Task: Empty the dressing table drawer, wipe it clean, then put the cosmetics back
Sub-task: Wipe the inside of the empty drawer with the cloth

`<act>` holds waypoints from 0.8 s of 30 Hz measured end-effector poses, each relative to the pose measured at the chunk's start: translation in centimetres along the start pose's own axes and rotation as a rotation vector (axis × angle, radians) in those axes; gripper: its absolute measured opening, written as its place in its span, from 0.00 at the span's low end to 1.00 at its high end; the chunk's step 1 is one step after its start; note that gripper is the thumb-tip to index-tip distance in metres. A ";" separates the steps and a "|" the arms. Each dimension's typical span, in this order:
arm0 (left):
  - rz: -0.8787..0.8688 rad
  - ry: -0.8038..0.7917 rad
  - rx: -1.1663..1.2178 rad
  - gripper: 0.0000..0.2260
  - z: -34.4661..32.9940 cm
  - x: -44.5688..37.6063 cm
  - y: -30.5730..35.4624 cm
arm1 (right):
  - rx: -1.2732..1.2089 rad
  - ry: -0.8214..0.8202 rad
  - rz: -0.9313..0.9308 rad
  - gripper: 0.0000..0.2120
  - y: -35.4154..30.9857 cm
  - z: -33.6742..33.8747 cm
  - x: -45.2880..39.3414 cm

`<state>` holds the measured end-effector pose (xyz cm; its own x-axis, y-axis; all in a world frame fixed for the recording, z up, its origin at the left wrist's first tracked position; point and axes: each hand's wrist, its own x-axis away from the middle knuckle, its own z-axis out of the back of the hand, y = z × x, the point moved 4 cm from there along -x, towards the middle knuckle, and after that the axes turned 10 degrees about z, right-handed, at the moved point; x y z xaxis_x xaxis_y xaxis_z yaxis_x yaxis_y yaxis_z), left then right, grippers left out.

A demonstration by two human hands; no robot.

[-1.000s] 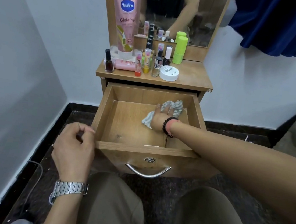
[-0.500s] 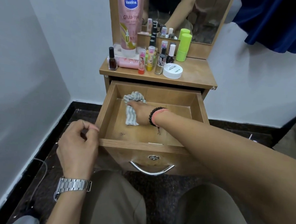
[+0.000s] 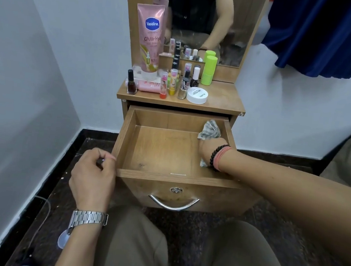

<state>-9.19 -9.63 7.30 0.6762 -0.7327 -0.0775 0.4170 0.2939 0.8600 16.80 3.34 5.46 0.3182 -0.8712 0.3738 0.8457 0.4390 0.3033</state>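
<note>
The wooden drawer of the dressing table is pulled out, and its floor is bare. My right hand is inside at the right wall and holds a grey-and-white checked cloth down on the floor; its fingers are hidden under the hand. My left hand sits at the drawer's front left corner with curled fingers, touching the corner and holding nothing. The cosmetics stand on the tabletop: a pink Vaseline tube, a dark nail polish bottle, a white round jar and a green container.
A mirror backs the table. White walls close in on the left and behind. A blue curtain hangs at the upper right. My knees sit under the drawer front with its metal handle. The floor is dark stone.
My right hand has swept the cloth from the drawer's back left across to its right wall. My left hand has stayed at the front left corner.
</note>
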 end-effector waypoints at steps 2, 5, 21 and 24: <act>0.010 0.003 -0.008 0.08 0.0 0.0 -0.1 | 0.023 -0.194 0.054 0.19 -1.6 0.3 1.5; 0.024 0.018 -0.012 0.07 0.1 0.1 0.0 | -0.072 -0.266 0.099 0.15 -2.8 3.0 3.5; 0.000 0.029 -0.039 0.08 0.1 0.1 0.1 | -0.356 -0.095 0.225 0.32 -5.5 2.6 -3.2; -0.007 0.032 -0.034 0.09 0.1 0.0 0.0 | -0.352 0.001 0.307 0.29 -7.5 4.3 -4.9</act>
<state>-9.25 -9.65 7.33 0.6922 -0.7148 -0.0998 0.4418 0.3102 0.8418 7.06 5.22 5.13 0.5768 -0.7129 0.3988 0.8062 0.5756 -0.1372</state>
